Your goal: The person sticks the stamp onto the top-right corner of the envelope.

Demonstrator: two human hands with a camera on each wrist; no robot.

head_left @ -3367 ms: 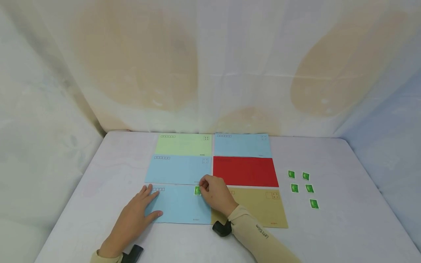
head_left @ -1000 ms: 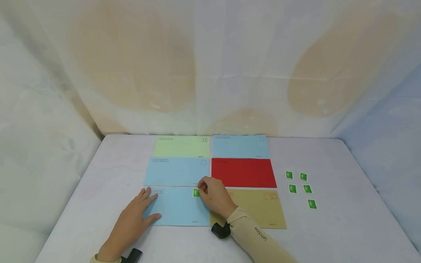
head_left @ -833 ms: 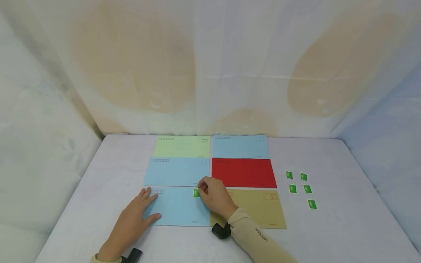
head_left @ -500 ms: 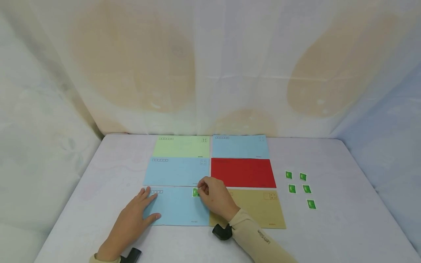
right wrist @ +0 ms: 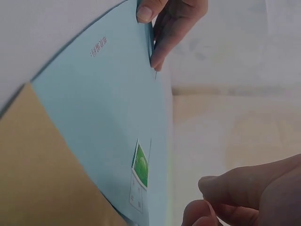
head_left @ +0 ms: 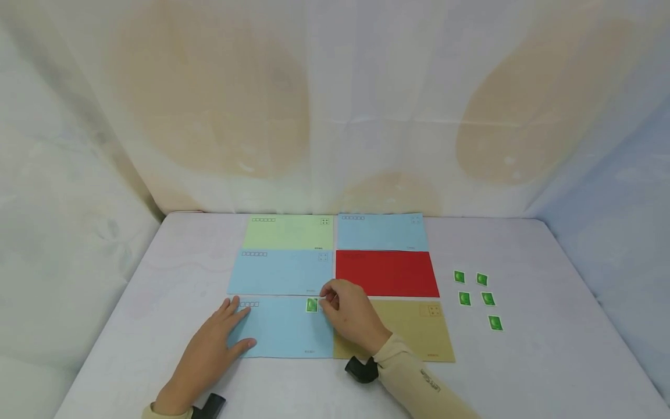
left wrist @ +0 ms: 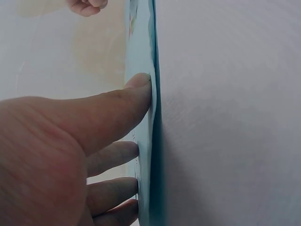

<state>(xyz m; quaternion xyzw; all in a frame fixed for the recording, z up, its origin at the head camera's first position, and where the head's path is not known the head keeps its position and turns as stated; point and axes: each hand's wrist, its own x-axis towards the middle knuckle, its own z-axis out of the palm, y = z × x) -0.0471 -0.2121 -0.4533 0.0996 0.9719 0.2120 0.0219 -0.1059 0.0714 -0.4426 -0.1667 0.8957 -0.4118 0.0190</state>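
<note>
Near the top right corner of the front left blue envelope [head_left: 282, 331] lies a green stamp [head_left: 312, 305], flat beside small printed boxes in the right wrist view. Just to the right of that stamp hovers my right hand [head_left: 356, 314], its fingers loosely bent. Thumb and forefinger [right wrist: 225, 188] show nothing between them in the right wrist view. My left hand [head_left: 211, 343] rests spread on the left end of the same envelope. In the left wrist view its thumb [left wrist: 113, 110] lies at the envelope's near edge.
Behind are another blue envelope [head_left: 280, 273] and a green one [head_left: 288, 233]. The right column has a tan envelope [head_left: 413, 337], a red one [head_left: 387, 273] and a blue one [head_left: 382, 233]. Several loose green stamps [head_left: 464, 298] lie on the table's right side.
My right hand has drawn back slightly to the right from the stamp, which now shows whole on the envelope. My left hand has stayed in place.
</note>
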